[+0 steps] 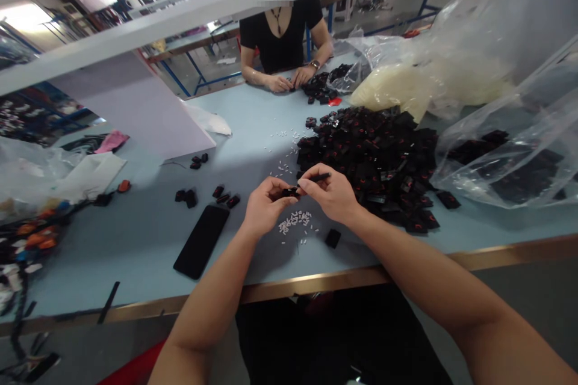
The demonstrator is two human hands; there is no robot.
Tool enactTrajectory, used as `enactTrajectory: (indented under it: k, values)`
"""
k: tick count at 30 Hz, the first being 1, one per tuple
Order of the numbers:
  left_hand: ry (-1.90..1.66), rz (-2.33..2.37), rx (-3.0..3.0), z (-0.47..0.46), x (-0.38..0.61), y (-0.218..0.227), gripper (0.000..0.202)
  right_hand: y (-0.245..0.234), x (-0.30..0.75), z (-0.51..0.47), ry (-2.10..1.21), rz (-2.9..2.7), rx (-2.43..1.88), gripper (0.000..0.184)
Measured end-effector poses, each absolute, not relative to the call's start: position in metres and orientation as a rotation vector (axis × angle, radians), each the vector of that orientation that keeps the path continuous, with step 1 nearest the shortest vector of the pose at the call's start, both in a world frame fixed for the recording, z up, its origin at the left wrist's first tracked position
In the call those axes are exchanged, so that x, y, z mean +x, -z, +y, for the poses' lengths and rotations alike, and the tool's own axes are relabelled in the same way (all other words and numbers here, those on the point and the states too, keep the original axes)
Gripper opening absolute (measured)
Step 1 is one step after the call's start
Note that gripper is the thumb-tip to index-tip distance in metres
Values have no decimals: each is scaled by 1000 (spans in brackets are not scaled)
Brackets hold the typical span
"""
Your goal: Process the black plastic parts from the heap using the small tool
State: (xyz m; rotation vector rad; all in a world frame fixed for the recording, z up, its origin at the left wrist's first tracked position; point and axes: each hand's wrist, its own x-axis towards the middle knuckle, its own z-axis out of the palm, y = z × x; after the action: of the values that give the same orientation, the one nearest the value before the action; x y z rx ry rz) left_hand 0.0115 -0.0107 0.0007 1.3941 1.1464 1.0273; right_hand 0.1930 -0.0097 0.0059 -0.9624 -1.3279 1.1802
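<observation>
My left hand [268, 206] is closed around a small black plastic part [289, 192], held just above the blue table. My right hand [329, 194] meets it from the right, thumb and fingers pinched at the part's end. A short black stick-like piece [321, 177] also pokes out between the right fingers; its kind I cannot make out. Below both hands lies a little heap of tiny white pieces [295, 222]. One black block [333, 238] rests on the table near my right wrist. A large pile of black plastic parts [365, 153] with red marks spreads behind my right hand.
A black phone [201, 242] lies left of my left forearm, with several small black parts [221, 195] beyond it. Clear plastic bags [506, 150] stand at the right. Orange connectors and cables [43, 234] crowd the far left. Across the table another person [282, 42] handles black parts.
</observation>
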Motion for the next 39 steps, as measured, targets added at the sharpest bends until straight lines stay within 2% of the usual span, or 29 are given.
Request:
enactTrajectory:
  k: [27, 33, 35, 39]
  values:
    - [-1000, 1232, 1446, -13, 13, 2, 29, -8, 193, -9, -1075, -1460, -1140, 11]
    - [-1040, 1275, 1480, -14, 17, -4, 29, -6, 196, -7, -1121, -1322, -915, 24]
    - [-1182, 1326, 1361, -8, 11, -7, 32, -6, 197, -6, -1098, -1271, -891, 28]
    - [-1771, 1401, 756, 12, -8, -10, 36, -4, 196, -5, -1082, -1239, -909, 30]
